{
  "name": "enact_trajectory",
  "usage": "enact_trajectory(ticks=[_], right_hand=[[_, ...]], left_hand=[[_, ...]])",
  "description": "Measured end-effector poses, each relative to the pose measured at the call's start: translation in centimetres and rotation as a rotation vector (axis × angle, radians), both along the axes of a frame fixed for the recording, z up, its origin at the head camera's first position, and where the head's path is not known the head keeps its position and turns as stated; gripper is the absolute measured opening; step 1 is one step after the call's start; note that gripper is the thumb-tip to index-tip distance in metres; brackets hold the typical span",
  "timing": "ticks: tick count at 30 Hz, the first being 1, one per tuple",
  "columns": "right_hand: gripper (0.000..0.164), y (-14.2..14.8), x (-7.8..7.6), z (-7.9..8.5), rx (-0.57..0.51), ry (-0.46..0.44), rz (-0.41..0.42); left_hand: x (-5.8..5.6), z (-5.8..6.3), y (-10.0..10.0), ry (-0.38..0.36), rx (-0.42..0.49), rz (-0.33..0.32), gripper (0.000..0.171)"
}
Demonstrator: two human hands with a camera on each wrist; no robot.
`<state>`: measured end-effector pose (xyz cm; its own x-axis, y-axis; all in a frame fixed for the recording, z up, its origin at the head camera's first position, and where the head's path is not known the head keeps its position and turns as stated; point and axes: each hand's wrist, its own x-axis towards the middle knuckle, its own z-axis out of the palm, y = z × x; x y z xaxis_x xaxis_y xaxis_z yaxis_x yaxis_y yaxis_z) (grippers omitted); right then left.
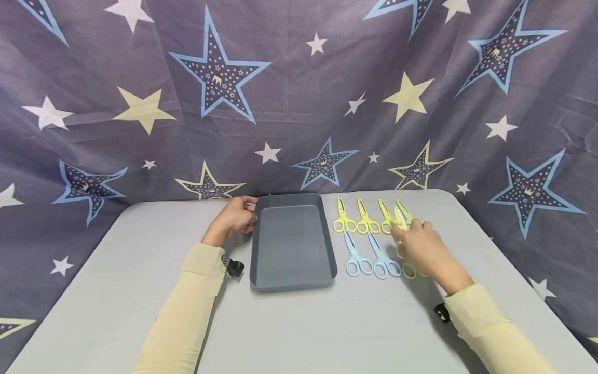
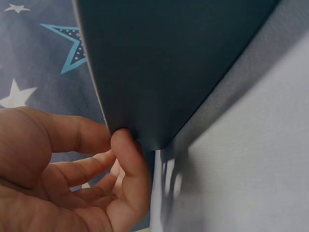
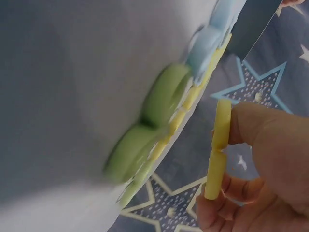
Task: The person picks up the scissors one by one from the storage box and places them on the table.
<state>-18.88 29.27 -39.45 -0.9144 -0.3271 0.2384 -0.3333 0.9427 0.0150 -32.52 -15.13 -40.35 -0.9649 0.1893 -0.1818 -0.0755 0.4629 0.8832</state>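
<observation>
At the far left corner of a grey rectangular tray (image 1: 294, 244), my left hand (image 1: 238, 215) pinches the wall near the rim; the left wrist view shows fingertips against that wall (image 2: 125, 72). My right hand (image 1: 422, 246) holds a pair of yellow scissors (image 3: 219, 150) by the handles, raised above the table with the blades pointing away. Beneath and around that hand are green scissors: one pair (image 1: 404, 209) in the back row and green handles (image 1: 410, 271) in front, partly hidden by the hand.
Three yellow scissors (image 1: 343, 222) lie in the back row, right of the tray. Nearer the front are two blue scissors (image 1: 357, 262). Everything stands on a white-covered table (image 1: 299, 332), with a star-patterned cloth (image 1: 289, 130) hanging behind it.
</observation>
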Motion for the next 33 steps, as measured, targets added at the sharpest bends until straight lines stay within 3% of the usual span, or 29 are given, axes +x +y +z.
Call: enact_trajectory(ticks=[9, 20, 33], right_hand=[[0.017, 3.4, 0.4, -0.7, -0.072, -0.036, 0.038], [0.02, 5.7, 1.4, -0.7, -0.071, -0.117, 0.119], [0.02, 7.2, 2.0, -0.9, -0.107, -0.229, 0.119]], left_hand=[[0.0, 0.2, 0.0, -0.001, 0.001, 0.004, 0.066], [0.1, 0.1, 0.0, -0.008, -0.005, 0.004, 0.066], [0.0, 0.1, -0.1, -0.019, 0.005, 0.003, 0.066]])
